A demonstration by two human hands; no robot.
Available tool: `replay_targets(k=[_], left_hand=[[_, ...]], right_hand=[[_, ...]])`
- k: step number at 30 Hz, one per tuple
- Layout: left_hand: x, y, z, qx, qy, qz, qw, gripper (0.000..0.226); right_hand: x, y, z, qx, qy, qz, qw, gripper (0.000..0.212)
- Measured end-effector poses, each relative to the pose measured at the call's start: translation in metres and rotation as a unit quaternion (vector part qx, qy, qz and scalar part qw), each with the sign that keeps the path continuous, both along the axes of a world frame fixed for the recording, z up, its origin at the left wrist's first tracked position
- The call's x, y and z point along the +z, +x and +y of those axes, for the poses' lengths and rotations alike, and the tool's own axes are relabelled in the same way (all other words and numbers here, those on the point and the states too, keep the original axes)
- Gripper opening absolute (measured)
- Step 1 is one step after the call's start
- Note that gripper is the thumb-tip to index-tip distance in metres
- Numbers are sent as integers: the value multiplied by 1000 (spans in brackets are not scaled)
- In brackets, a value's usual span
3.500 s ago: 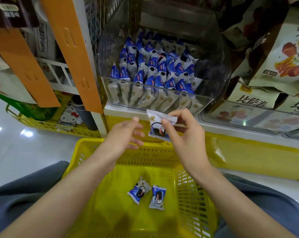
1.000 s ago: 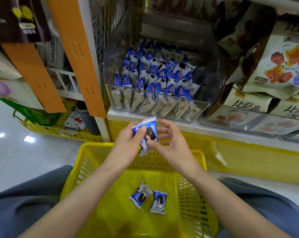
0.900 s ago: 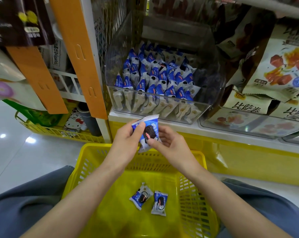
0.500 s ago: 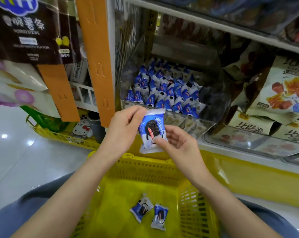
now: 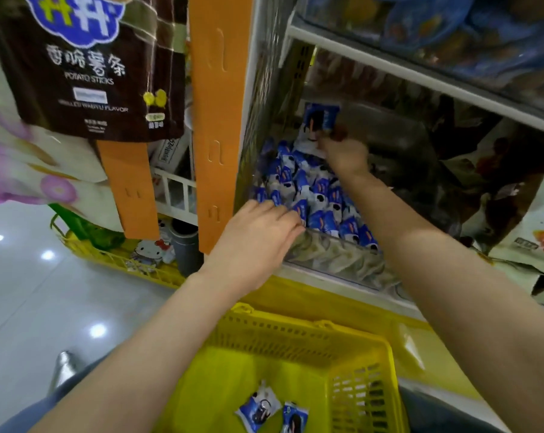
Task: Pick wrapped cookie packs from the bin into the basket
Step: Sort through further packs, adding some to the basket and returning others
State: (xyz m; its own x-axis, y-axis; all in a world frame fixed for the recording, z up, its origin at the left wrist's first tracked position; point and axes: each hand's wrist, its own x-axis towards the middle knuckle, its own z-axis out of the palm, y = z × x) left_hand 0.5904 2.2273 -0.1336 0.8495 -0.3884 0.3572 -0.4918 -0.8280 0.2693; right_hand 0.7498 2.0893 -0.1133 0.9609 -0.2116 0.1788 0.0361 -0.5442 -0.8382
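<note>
Past bin (image 5: 333, 257) rim — hands (image 5: 258, 237) (image 5: 344, 156), raised pack (image 5: 320, 118).

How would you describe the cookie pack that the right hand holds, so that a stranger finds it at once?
Look into the clear bin of blue and white packs on the shelf behind the yellow basket. Near its back, the right hand pinches one cookie pack. It alone is raised upright above the rest, which lie packed in rows.
</note>
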Motion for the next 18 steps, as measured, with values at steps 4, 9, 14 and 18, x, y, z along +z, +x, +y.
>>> replay_targets(k=[4,9,14,18], left_hand=[[-2,4,1,-5,1,-1,1000,33],[-5,6,2,-6,-4,-11,1000,37],[-8,7,3,-12,-16,-33,999,34],[-9,7,4,-12,-17,-35,999,31]], right_hand=[[-14,36,14,-24,-46,-8,999,32],[-23,52,21,-5,-73,6,997,28],[-19,61,16,39,-188,76,978,31],[-12,58,8,85,-286,117,947,27]])
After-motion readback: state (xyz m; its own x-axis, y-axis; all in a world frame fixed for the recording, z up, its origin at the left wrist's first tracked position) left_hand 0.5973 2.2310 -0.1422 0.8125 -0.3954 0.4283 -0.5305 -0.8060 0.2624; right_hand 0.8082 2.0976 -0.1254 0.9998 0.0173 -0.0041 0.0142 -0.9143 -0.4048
